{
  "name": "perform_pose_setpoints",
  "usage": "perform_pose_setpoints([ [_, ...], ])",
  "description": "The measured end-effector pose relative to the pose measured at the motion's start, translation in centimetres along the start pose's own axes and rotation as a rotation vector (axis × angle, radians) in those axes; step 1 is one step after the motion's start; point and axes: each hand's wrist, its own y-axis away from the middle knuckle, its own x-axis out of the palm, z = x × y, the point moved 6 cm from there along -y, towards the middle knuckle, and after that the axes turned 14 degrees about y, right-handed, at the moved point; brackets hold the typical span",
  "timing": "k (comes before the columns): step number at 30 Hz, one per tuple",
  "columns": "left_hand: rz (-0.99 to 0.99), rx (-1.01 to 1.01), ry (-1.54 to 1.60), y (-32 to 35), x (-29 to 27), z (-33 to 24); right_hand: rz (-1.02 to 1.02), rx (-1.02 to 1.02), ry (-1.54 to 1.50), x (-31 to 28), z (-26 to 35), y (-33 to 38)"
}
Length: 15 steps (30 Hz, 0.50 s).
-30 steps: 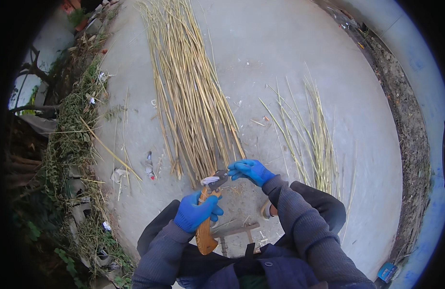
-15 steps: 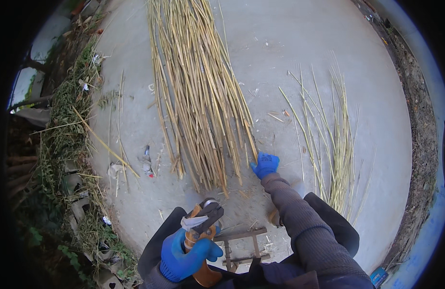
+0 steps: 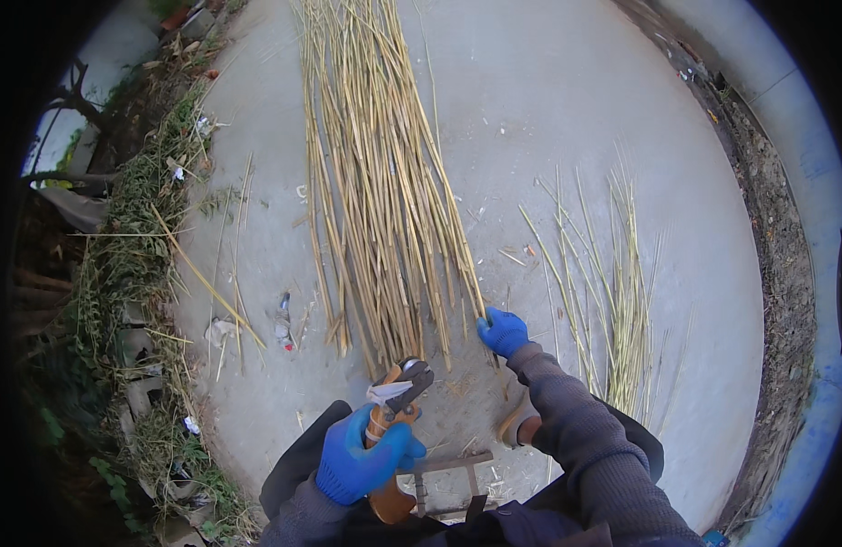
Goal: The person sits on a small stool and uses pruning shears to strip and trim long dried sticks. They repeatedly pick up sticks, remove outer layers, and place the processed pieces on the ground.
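The big bundle of long, pale yellow dried reed stalks [image 3: 384, 182] lies on the grey concrete ground [image 3: 567, 109] straight ahead of me, and my blue-gloved right hand [image 3: 503, 331] closes its fingers round 1 stalk at the bundle's near right edge. My blue-gloved left hand [image 3: 361, 456] is clamped tight on the orange wooden handles of the pruning shears [image 3: 395, 410], dark blades pointing up toward the cut ends. I judge it best to draw that 1 stalk clear of its neighbours before bringing the blades to it, keeping the smaller loose spread of thin reeds [image 3: 612, 292] on my right apart from the main bundle.
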Motion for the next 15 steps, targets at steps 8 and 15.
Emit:
perform_pose_setpoints([
  [8,-0.005,0.249,0.010,0.5,-0.8,0.0,0.013,0.083,-0.490,-14.8,3.9,9.7],
  [15,0.015,0.387,0.091,-0.1,-2.5,-0.2,-0.306,-0.096,0.278,-29.3,-5.3,24.8],
])
